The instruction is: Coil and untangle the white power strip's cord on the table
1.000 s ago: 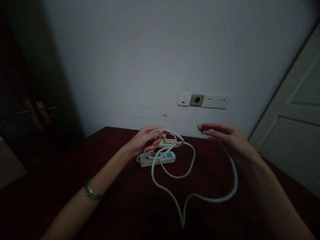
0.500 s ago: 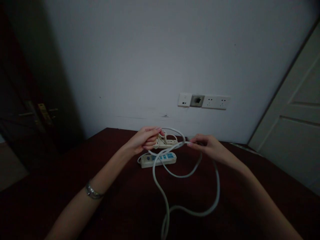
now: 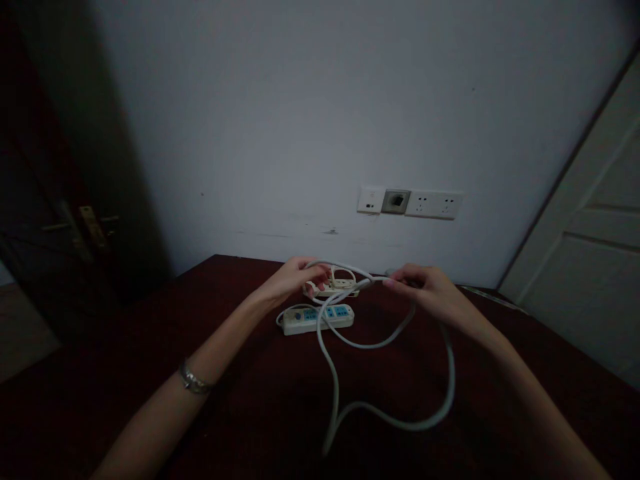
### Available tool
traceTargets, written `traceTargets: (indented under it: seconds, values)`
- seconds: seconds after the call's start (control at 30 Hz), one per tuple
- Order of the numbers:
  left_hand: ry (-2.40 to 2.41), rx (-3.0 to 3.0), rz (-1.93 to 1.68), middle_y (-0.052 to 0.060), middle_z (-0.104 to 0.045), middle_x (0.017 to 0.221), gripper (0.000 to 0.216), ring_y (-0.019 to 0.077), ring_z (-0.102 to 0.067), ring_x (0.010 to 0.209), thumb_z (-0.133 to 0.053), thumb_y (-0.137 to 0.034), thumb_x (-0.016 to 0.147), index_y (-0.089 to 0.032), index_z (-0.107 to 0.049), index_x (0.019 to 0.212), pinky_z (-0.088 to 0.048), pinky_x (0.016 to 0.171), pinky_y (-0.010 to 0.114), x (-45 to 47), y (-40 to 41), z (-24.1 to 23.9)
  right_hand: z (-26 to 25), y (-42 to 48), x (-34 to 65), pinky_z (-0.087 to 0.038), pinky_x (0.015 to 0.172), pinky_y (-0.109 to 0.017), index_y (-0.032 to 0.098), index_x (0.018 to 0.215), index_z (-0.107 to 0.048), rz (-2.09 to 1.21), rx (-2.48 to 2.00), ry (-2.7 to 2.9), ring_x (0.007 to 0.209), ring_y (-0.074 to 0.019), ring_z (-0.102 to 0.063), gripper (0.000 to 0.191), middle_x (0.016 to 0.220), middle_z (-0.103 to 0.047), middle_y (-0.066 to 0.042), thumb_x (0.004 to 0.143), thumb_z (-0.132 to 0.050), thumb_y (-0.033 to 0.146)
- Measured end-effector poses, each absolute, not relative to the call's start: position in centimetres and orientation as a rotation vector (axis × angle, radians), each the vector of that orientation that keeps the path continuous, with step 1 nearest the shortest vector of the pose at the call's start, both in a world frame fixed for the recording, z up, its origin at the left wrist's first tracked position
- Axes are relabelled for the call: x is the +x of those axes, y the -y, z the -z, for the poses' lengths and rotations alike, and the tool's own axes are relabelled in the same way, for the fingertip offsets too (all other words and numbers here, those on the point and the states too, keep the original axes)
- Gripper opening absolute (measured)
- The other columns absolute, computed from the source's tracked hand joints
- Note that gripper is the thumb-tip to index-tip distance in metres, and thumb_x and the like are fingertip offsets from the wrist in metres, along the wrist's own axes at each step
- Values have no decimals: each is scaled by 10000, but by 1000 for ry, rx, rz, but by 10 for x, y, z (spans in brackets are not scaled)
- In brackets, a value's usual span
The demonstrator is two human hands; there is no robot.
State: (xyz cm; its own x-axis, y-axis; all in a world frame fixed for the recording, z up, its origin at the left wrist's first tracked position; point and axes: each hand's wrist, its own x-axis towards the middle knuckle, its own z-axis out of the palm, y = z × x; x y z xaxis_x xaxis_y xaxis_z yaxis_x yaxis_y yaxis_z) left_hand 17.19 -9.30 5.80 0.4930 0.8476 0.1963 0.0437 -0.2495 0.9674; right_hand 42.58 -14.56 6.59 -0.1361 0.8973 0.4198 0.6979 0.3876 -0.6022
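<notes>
A long white cord (image 3: 390, 420) hangs in loose loops between my two hands above the dark red table (image 3: 250, 400). My left hand (image 3: 293, 280) is closed round one part of the cord, just over two power strips. My right hand (image 3: 425, 290) pinches another part of the cord a little to the right, at the same height. The nearer power strip (image 3: 315, 320) is cream with blue sockets and lies flat on the table. The farther power strip (image 3: 333, 288) is pale and partly hidden behind the cord and my left fingers.
A row of white wall sockets (image 3: 410, 202) sits on the grey wall behind the table. A dark door with a brass handle (image 3: 85, 227) stands at the left. A white panelled door (image 3: 595, 267) stands at the right.
My right hand has come in from the right and down toward my left hand. The cord's hanging loop has narrowed and shifted with it. My left hand has hardly moved.
</notes>
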Motion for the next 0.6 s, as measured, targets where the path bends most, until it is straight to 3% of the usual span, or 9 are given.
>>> traceTargets:
  seconds: [0.1, 0.23, 0.4, 0.6]
  values:
    - [-669, 1682, -720, 117, -649, 897, 240, 125, -579, 720, -625, -278, 729, -73, -644, 853, -428, 573, 230, 172, 89, -52, -67, 146, 426, -372, 582, -272, 167, 677, -627, -318, -1374, 1874, 624, -164, -522, 380, 656, -605, -40, 750, -531, 527]
    - [-510, 1627, -509, 105, -674, 872, 328, 151, -613, 776, -718, -175, 628, -77, -647, 933, -454, 694, 263, 169, 84, -42, -68, 145, 425, -353, 568, -266, 157, 675, -613, -354, -1376, 1865, 593, -147, -485, 387, 628, -571, -27, 754, -513, 523]
    - [-453, 1514, -511, 80, -676, 734, 316, 133, -615, 648, -751, -125, 562, -82, -602, 838, -451, 616, 248, 173, 85, -35, -68, 146, 423, -363, 586, -268, 159, 693, -628, -424, -1336, 1850, 621, -156, -503, 376, 654, -591, -34, 737, -531, 520]
    - [-345, 1206, -747, 52, -642, 720, 290, 107, -608, 624, -728, -189, 630, -107, -538, 833, -434, 555, 196, 188, 83, -26, -73, 149, 430, -365, 576, -265, 163, 699, -645, -330, -1381, 1739, 605, -151, -502, 359, 644, -589, -31, 738, -545, 506]
